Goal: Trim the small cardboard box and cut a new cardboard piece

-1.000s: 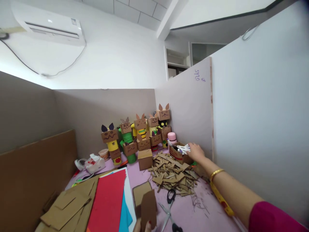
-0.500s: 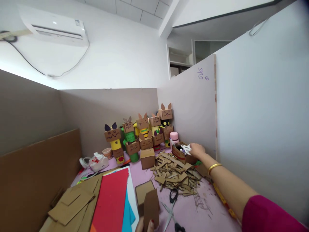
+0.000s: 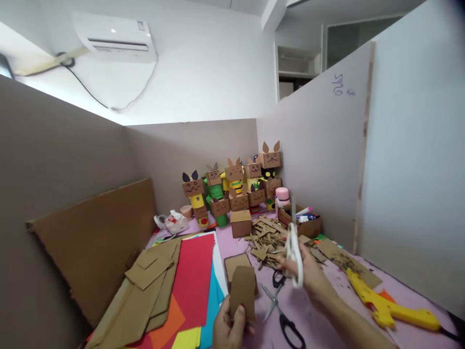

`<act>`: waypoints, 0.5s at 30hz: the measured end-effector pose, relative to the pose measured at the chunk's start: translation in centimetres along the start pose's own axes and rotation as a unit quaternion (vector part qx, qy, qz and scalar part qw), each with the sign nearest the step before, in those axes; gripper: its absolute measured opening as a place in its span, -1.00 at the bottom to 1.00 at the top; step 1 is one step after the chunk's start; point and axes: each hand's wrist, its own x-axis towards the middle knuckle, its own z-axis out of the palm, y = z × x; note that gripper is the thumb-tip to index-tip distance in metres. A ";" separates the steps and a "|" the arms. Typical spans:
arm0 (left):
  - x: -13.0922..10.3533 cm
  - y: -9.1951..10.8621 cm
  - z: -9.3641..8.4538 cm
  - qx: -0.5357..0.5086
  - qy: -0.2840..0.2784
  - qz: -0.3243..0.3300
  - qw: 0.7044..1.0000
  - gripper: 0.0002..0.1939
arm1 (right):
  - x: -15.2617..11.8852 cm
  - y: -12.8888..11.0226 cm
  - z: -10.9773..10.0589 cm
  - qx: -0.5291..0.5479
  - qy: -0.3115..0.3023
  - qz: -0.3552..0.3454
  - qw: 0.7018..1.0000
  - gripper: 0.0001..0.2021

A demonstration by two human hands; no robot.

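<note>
My left hand (image 3: 232,325) pinches a small brown cardboard piece (image 3: 242,291) with a rounded top, near the front of the table. Behind that piece lies an open cardboard box (image 3: 236,264), partly covered by it. In my right hand (image 3: 308,271) is a pair of white-handled scissors (image 3: 293,247), blurred, blades pointing up. Below my right hand, black-handled scissors (image 3: 278,308) lie with their blades apart on the pink tabletop. A heap of cardboard scraps (image 3: 267,237) spreads behind my right hand.
Cardboard animal figures (image 3: 234,182) stand at the back. Colored paper (image 3: 196,276) and cardboard sheets (image 3: 148,291) lie to the left. A yellow glue gun (image 3: 392,308) rests at right, and a box of markers (image 3: 308,224) stands beyond the scraps.
My right hand has come back from the marker box toward me, bringing the white-handled scissors. My left hand has risen further into view with the cardboard piece. The view has turned left.
</note>
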 end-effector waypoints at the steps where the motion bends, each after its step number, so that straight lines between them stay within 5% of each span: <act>1: 0.0 0.1 -0.1 -0.005 -0.013 -0.011 1.000 -0.52 | -1.1 0.6 0.9 0.062 -0.034 0.006 0.997 -0.37; 6: -0.2 0.6 -0.2 -0.001 -0.062 -0.032 0.998 -0.59 | -4.0 1.7 2.8 0.168 -0.177 0.080 0.967 -0.40; 15: -1.3 2.7 1.4 -0.064 -0.019 -0.128 0.990 -0.46 | -5.4 2.2 2.2 0.185 -0.142 0.092 0.968 -0.43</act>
